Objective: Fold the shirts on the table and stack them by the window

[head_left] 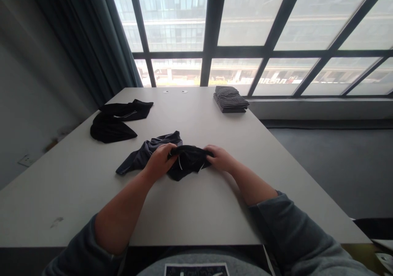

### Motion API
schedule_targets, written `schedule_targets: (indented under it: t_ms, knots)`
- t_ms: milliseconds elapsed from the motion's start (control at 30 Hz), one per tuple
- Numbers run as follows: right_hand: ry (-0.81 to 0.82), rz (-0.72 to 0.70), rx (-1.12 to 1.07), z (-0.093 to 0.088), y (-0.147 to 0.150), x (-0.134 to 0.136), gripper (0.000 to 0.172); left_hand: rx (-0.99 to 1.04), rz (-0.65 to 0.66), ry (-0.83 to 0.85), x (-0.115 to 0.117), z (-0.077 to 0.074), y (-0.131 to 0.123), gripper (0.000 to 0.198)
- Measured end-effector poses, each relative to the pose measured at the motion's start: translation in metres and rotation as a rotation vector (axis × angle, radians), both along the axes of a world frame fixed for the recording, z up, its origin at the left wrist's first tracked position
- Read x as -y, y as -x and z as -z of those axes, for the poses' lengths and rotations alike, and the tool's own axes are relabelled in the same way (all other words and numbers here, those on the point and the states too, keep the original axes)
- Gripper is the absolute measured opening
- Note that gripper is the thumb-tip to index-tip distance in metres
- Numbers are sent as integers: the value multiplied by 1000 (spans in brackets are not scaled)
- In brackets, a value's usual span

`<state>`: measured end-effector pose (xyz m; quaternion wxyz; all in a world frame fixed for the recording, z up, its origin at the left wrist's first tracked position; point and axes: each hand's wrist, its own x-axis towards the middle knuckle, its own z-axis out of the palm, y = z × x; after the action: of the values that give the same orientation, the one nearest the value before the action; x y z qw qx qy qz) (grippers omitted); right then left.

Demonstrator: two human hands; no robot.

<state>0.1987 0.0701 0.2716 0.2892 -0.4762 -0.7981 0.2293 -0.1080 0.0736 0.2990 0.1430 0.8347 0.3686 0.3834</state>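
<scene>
A dark pair of shorts or similar garment (pixel 190 161), black with thin white drawstring-like lines, is held up at its edge between both hands. My left hand (pixel 161 161) pinches its left end, and my right hand (pixel 221 158) grips the right end. Its grey-blue part (pixel 143 153) lies crumpled on the table to the left, partly behind my left hand. Whether the grey and black parts are one garment I cannot tell. The fingertips are partly hidden by the cloth.
A white table (pixel 196 214) spreads below. Crumpled black clothing (pixel 113 126) lies at the far left. Folded striped clothes (pixel 230 100) are stacked at the far right edge. Behind stand large windows (pixel 175 18) and a dark curtain (pixel 89 30).
</scene>
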Motion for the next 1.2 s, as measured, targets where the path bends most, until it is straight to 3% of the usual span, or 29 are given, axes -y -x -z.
schedule_targets:
  t_ms: [200, 400, 533, 667, 767, 933, 1067, 1200]
  knots:
    - [-109, 127, -253, -7, 2, 7, 20, 141, -131, 12, 7, -1, 1, 19]
    - [-115, 312, -581, -19, 9, 17, 21, 63, -187, 39, 20, -20, 1, 30]
    - [-217, 458, -588, -36, 9, 22, 21, -134, -230, 6, 20, -38, 11, 30]
    - [-267, 399, -393, -65, 1, 31, 21, -361, -264, -83, 15, -64, 31, 34]
    - [-338, 316, -217, -95, -10, 36, 20, -481, -247, -158, 10, -94, 49, 45]
    - [-548, 215, -31, -151, -26, 34, 19, -617, -188, -277, 0, -156, 73, 47]
    - [-678, 149, 75, -202, -33, 30, 20, -697, -298, -321, -1, -218, 79, 35]
    - [-837, 152, 112, -265, -37, 37, 23, -715, -439, -369, 22, -284, 70, 34]
